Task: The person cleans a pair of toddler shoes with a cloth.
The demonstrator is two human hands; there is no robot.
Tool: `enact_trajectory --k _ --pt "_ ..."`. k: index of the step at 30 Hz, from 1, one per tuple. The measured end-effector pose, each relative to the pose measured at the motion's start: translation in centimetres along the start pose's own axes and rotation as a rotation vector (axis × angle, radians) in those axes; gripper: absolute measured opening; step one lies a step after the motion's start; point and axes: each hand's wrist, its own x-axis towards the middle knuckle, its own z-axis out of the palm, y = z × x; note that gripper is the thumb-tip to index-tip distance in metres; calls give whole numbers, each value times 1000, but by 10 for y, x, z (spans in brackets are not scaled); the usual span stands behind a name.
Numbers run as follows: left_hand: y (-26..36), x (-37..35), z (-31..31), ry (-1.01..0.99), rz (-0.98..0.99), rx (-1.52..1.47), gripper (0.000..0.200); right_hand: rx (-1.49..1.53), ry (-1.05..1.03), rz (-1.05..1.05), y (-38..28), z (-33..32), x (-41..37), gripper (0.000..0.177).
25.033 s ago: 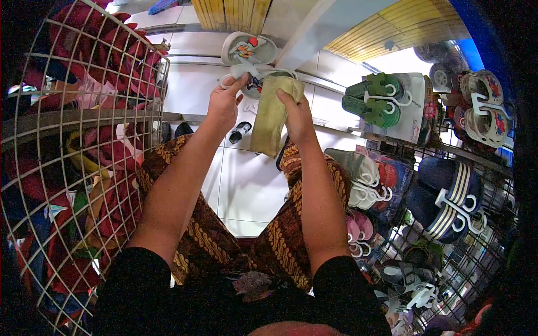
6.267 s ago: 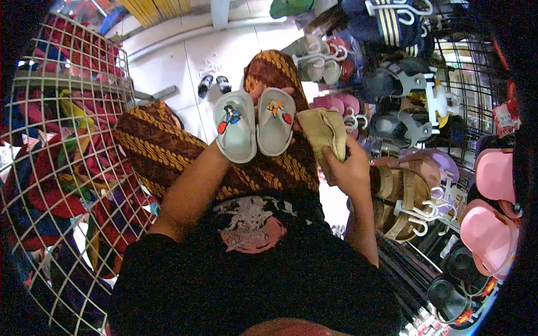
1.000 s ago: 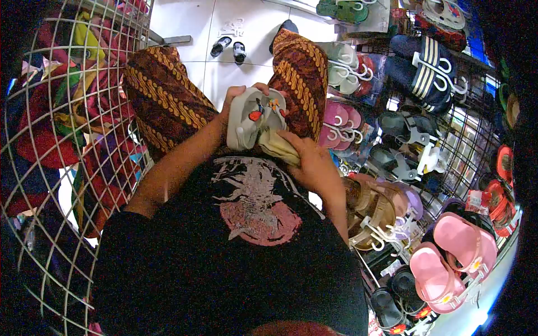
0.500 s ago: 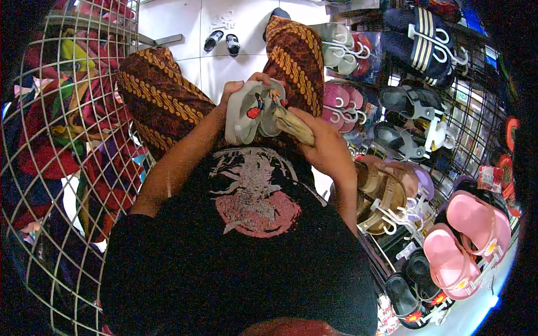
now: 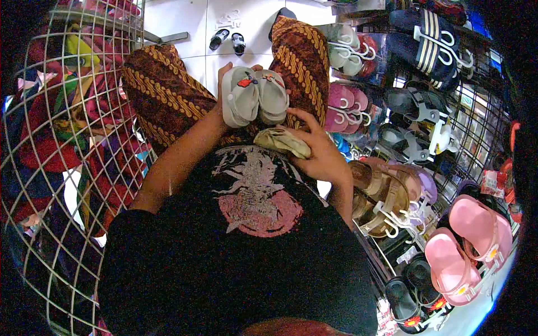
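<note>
Spreading wide, patterned trouser legs (image 5: 168, 92) are framing the pale sandals (image 5: 242, 102); the left hand (image 5: 220, 99) is gripping these side by side, apparently for exposing both insoles (image 5: 273, 99). Beside their lower edges, the right hand (image 5: 322, 152) is grasping the cloth (image 5: 283, 141), bunched seemingly for compact handling.

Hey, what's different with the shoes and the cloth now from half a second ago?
The right hand has drawn the cloth back from the pale shoes, toward the black shirt. The shoes have tipped and moved a little away from the shirt. Nothing was let go: the left hand still holds the shoes and the right the cloth. The small dark sandals stayed on the floor.
</note>
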Motion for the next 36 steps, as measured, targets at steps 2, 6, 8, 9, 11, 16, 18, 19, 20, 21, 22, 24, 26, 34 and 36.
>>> enact_trajectory --k 2,6,8,9,11,16,18,19,20,21,22,24,26,34,36 --pt "-1 0 -1 40 28 69 66 -37 47 -47 4 5 1 65" --pt "1 4 -9 -54 -37 98 66 -1 20 -50 3 6 5 65" --pt "2 3 -8 -102 -84 61 66 2 -5 -30 3 6 6 65" --pt "3 2 -8 -91 -92 60 67 2 -15 -19 3 6 6 65" --pt "3 0 -7 -71 -107 59 69 30 -19 -14 5 6 6 63" --pt "-2 3 -9 -55 -82 163 70 96 -2 -74 14 6 6 59" --pt "-1 2 -6 -43 -103 182 70 99 6 -115 18 5 8 59" --pt "-1 1 -3 -35 -111 191 70 239 12 -75 20 6 8 59" --pt "0 4 -7 -63 -123 142 71 379 15 -34 23 7 8 58" --pt "-1 4 -8 -67 -118 163 71 520 18 8 25 8 8 58" --pt "0 4 -10 -71 -113 184 72 543 31 14 23 6 7 58" --pt "1 7 -19 -97 -100 233 72 589 61 28 19 1 6 60" --pt "4 12 -34 -139 -82 288 71 617 119 105 35 7 6 60" --pt "7 5 -6 -148 -81 70 69 302 9 -81 1 -4 17 62" --pt "6 5 -8 -131 -58 121 69 210 -13 -136 3 -2 17 61"
